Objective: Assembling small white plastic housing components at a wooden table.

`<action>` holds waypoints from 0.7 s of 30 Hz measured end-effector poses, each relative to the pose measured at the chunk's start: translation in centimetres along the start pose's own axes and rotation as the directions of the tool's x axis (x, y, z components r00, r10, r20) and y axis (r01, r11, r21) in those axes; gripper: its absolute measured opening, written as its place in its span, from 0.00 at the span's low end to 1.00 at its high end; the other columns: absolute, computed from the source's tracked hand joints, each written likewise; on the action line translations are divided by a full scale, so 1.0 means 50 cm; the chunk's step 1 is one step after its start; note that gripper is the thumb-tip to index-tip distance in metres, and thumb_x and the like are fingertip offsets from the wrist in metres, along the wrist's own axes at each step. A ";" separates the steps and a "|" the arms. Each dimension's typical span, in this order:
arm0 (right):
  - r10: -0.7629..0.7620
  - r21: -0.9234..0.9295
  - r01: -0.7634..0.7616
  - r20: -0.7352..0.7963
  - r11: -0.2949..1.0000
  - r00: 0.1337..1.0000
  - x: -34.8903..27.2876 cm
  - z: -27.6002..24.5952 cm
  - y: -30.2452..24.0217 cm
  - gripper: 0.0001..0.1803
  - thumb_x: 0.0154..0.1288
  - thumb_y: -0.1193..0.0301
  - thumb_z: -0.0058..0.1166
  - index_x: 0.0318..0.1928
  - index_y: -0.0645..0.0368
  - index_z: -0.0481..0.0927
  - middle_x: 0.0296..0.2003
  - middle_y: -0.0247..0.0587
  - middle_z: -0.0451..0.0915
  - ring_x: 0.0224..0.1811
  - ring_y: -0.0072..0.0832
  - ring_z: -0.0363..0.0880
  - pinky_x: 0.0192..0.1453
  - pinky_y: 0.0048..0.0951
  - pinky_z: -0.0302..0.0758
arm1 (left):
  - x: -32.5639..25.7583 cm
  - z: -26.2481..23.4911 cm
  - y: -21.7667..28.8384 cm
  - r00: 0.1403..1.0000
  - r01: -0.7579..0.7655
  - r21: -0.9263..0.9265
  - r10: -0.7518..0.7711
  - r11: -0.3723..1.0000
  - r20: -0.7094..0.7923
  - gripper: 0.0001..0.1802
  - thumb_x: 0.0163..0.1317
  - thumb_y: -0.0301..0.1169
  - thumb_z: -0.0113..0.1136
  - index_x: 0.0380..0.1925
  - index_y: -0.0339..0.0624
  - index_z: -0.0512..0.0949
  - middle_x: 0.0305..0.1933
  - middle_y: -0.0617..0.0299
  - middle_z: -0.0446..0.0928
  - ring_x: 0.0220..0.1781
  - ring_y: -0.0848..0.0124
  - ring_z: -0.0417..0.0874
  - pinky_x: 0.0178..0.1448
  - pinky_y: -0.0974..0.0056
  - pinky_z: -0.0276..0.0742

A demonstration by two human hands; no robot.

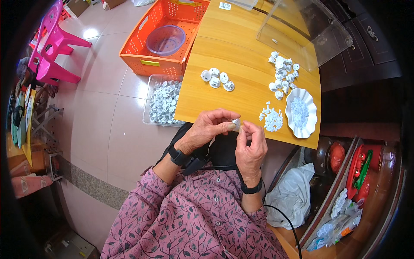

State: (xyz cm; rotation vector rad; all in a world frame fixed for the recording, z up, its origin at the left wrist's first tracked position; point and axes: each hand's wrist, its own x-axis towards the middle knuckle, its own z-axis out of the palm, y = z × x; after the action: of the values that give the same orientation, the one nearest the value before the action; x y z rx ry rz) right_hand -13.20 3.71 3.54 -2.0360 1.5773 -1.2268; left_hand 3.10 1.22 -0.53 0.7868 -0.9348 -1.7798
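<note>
- Head view: the left hand (pixel 206 128) and the right hand (pixel 251 144) meet at the near edge of the wooden table (pixel 241 56).
- Fingers of both hands pinch one small white part (pixel 236 123) between them.
- Little white bits (pixel 272 119) lie just past the hands, beside a white dish (pixel 302 113).
- More round white parts (pixel 217 79) sit farther away.

Table: your wooden table (pixel 241 60), yellow-brown top.
At 9 o'clock: five white round parts (pixel 217 79), clustered.
At 2 o'clock: larger white parts pile (pixel 283 74).
At 4 o'clock: white scalloped dish (pixel 302 113) of tiny pieces.
At 5 o'clock: small white bits heap (pixel 271 119).
At 12 o'clock: clear plastic box (pixel 302 32).
</note>
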 end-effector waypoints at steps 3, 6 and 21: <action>0.038 0.030 -0.038 0.003 0.999 0.999 -0.003 0.000 -0.005 0.10 0.62 0.84 0.59 0.44 0.64 0.79 0.34 0.47 0.80 0.33 0.39 0.81 0.36 0.37 0.78 | 0.000 0.002 -0.007 0.999 -0.034 -0.030 0.034 0.999 -0.007 0.17 0.70 0.28 0.63 0.57 0.36 0.80 0.47 0.64 0.83 0.44 0.77 0.82 0.50 0.70 0.81; 0.067 0.052 -0.066 -0.003 0.996 0.998 -0.004 0.003 -0.012 0.11 0.62 0.84 0.60 0.45 0.64 0.78 0.33 0.44 0.80 0.30 0.33 0.81 0.34 0.32 0.79 | 0.000 0.002 -0.006 0.999 -0.030 -0.074 0.031 0.997 0.010 0.17 0.71 0.29 0.62 0.57 0.35 0.79 0.48 0.62 0.83 0.47 0.76 0.82 0.52 0.68 0.82; 0.176 0.097 -0.170 -0.061 0.981 0.982 -0.008 0.012 -0.018 0.13 0.61 0.82 0.61 0.47 0.65 0.79 0.32 0.42 0.82 0.29 0.26 0.82 0.34 0.27 0.82 | 0.007 0.002 -0.029 1.000 0.004 -0.329 0.003 0.944 0.021 0.16 0.75 0.31 0.56 0.57 0.32 0.78 0.51 0.57 0.81 0.52 0.70 0.84 0.59 0.62 0.85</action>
State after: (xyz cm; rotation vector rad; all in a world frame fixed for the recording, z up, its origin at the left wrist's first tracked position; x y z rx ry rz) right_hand -12.14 4.24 3.61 -1.7770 1.6587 -1.2905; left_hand 2.25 1.31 -1.73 0.5541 -0.6250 -1.8835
